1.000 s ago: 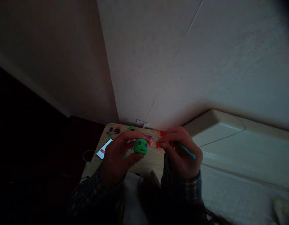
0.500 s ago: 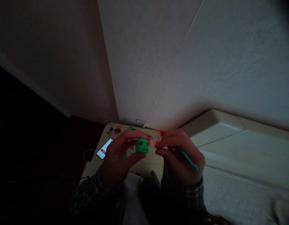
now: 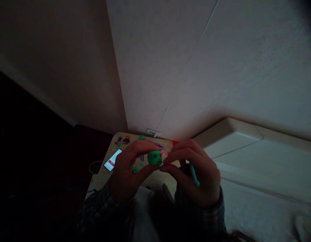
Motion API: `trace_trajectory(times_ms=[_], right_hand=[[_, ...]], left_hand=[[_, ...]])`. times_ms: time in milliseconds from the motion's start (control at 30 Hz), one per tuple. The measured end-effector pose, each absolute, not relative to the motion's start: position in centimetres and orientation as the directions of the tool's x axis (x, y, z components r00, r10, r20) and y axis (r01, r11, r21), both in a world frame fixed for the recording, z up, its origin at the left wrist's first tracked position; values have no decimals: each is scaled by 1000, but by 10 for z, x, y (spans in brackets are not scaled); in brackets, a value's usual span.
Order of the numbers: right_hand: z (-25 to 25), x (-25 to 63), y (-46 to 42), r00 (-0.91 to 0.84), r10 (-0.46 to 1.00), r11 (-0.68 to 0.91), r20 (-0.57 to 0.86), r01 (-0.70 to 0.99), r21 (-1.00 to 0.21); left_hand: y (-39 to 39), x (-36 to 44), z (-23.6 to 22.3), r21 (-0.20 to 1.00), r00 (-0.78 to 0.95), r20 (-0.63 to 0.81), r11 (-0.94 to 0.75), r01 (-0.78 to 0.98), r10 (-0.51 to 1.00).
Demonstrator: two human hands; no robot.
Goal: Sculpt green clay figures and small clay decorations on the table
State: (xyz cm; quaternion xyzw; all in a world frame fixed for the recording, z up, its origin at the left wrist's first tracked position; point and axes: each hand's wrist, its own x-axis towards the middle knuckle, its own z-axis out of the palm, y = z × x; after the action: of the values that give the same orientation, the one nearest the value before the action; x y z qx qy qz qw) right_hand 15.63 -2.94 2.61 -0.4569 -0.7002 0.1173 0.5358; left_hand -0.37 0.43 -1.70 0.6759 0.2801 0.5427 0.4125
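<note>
My left hand (image 3: 127,168) pinches a small green clay head (image 3: 153,158) between thumb and fingers, above the table. The head is a rounded block with a purple eye spot and a dark mouth line on the side towards me. My right hand (image 3: 195,171) is closed, with a thin teal modelling tool (image 3: 194,175) tucked among its fingers. Its thumb and fingertips are pressed together close to the head's right side. A tiny purple bit shows at those fingertips; whether they touch the head I cannot tell.
Below lies a small wooden table (image 3: 108,174) with a lit phone (image 3: 113,160) at its left. Several bits of coloured clay lie about, including a green lump (image 3: 141,137) and a dark brown round piece (image 3: 126,141). A wall (image 3: 155,77) rises behind; a white headboard-like panel (image 3: 236,137) stands right.
My right hand has moved left, its fingertips now close to the green head. The head has turned to the right in my left hand, and the teal tool hangs more upright.
</note>
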Motion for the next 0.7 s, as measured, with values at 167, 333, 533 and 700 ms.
trace_trajectory(times_ms=[167,333,533,700], right_hand=[[28,159,-32,-49,774,555,631,531,-640],[28,158,-33,-36,765,532,642,597,-600],[25,156,-37,-53,730,501,681,719,-482],[26,154,-38,-76,698,495,712,769,-404]], left_hand=[[5,-5,-19,828,246,544,-560,-4,802],[5,-5,-21,828,215,550,-560,-16,807],[5,-6,-21,816,208,560,-577,29,802],[5,-7,-18,787,205,576,-605,120,791]])
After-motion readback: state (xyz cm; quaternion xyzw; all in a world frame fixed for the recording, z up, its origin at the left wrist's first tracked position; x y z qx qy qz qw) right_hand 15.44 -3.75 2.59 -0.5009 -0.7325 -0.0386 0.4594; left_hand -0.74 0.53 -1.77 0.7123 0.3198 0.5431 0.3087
